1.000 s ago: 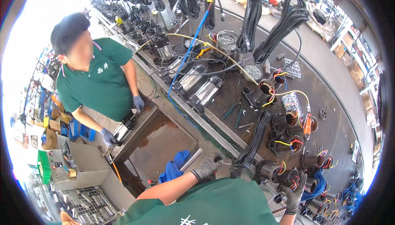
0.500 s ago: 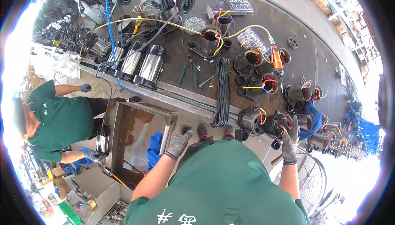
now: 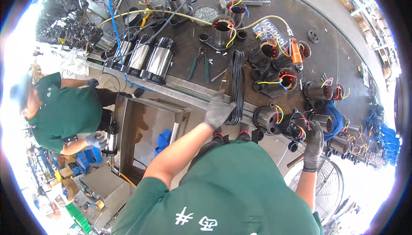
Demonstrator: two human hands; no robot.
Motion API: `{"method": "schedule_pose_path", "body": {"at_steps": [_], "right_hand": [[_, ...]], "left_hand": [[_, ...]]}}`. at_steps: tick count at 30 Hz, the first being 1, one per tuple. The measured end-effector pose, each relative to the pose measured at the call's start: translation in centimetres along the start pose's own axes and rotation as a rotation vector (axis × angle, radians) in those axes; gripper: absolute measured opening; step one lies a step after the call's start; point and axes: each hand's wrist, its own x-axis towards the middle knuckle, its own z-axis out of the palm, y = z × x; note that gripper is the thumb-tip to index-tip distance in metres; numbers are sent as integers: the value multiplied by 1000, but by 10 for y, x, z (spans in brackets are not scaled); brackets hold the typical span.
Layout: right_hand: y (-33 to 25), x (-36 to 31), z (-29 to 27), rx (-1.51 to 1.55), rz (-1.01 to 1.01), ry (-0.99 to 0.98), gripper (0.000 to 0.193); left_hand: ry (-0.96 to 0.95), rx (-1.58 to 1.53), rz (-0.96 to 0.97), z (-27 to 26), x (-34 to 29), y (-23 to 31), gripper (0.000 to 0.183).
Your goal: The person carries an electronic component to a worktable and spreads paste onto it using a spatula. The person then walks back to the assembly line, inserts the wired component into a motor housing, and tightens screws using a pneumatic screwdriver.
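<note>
My left hand (image 3: pixel 218 110), in a grey glove, is over the bench's front edge with its fingers stretched out, slightly blurred. Beside it hangs a folded bundle of black cable (image 3: pixel 237 84); whether they touch is unclear. My right hand (image 3: pixel 314 147), gloved too, is closed on the side of a round black motor part (image 3: pixel 296 124) with red, yellow and blue wires. Left of that part lies a dark motor housing (image 3: pixel 265 120) with wires coming out. Green-handled pliers (image 3: pixel 201 65) lie open on the bench.
An orange power screwdriver (image 3: pixel 296 54) stands among several wired motor housings. Shiny pump bodies (image 3: pixel 158 61) line the bench's left side. A co-worker (image 3: pixel 64 106) holds a pump by a metal tub (image 3: pixel 148 127). A fan (image 3: pixel 328 181) stands low at the right.
My left hand has moved right and up, from beside the tub to the cable bundle. My right hand stays at the motor part. The view has shifted slightly.
</note>
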Motion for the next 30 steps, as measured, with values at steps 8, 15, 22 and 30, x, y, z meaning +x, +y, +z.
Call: {"method": "schedule_pose_path", "body": {"at_steps": [8,15,22,30], "right_hand": [[-6,-32,-19,-109,38,57,62],[-12,-43,-38,-197,91,90,58],[-52,-14,-54,-642,36,-299,32],[-60,-3,-34,-1231,58,-816,35]], "left_hand": [[-51,76,-25,41,52,42,91],[-16,-169,95,34,41,41,81],[-26,31,241,-22,2,2,27],[-141,-11,-115,-46,-135,-79,34]]}}
